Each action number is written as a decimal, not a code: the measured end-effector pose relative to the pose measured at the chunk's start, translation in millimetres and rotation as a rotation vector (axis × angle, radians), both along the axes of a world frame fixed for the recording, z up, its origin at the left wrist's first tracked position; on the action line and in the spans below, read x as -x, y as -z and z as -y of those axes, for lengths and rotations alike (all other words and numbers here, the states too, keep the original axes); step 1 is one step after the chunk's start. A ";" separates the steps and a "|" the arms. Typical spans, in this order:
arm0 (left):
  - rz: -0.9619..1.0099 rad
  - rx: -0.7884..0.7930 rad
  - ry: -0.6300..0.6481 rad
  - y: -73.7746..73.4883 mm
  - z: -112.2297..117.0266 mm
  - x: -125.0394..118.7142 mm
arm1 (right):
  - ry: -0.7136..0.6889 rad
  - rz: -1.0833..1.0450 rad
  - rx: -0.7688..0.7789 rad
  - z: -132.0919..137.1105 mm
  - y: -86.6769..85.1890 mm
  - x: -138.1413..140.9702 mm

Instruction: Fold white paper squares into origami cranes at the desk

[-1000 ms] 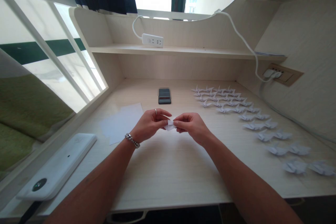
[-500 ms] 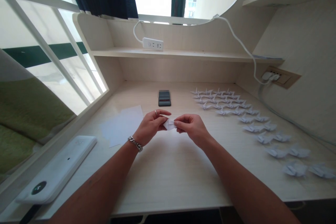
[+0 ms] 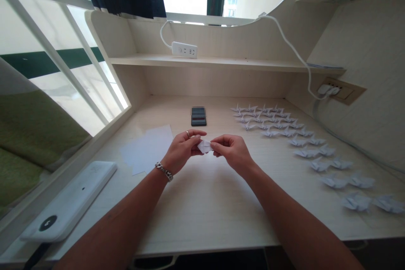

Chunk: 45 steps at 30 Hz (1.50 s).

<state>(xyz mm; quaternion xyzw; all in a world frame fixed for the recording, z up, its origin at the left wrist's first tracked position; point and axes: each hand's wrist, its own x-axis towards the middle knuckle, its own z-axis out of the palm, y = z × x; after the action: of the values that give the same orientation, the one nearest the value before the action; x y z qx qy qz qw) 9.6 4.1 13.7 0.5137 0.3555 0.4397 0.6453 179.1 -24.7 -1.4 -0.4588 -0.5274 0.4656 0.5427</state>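
A small folded piece of white paper (image 3: 205, 147) is held above the middle of the desk, between my two hands. My left hand (image 3: 183, 145), with a ring and a chain bracelet, pinches its left side between thumb and fingers. On the right side, my right hand (image 3: 230, 148) grips the paper with thumb and index finger. Several white folded paper cranes (image 3: 297, 142) stand in rows on the right of the desk. White paper sheets (image 3: 148, 147) lie flat to the left of my left hand.
A dark phone-like device (image 3: 198, 116) lies beyond my hands. At the left edge sits a long white device (image 3: 71, 200) with a round dark display and a black cable. A white power strip (image 3: 184, 50) rests on the shelf (image 3: 221, 62); its cord runs to a wall socket (image 3: 343, 90).
The folded paper is turned slightly between my fingers, and my fingertips have shifted a little on it. The view has tilted slightly; the desk items stay in place.
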 end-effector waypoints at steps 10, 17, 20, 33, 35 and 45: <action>-0.166 -0.184 -0.016 -3.1 5.5 -0.2 | -0.025 -0.030 0.021 2.1 -3.6 1.6; -0.153 -0.219 -0.065 0.0 1.7 2.7 | -0.137 -0.136 0.258 0.1 -7.0 -6.0; -0.163 -0.229 -0.068 2.2 0.7 2.1 | -0.157 -0.065 0.245 -0.5 -4.2 -5.6; -0.139 -0.216 -0.110 0.4 1.9 1.5 | -0.094 -0.007 0.208 -0.4 -3.5 0.2; -0.125 -0.199 -0.111 -0.7 2.7 1.2 | -0.079 0.029 0.135 -0.5 -2.7 0.1; -0.160 -0.219 -0.121 -1.1 2.4 2.0 | -0.114 0.037 0.168 -3.1 1.0 0.2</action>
<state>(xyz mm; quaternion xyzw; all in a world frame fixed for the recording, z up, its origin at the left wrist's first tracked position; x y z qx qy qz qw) 7.6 1.7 14.7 0.5920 0.3858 0.4715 0.5275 179.0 -21.6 -2.3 -0.4807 -0.5216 0.5296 0.4652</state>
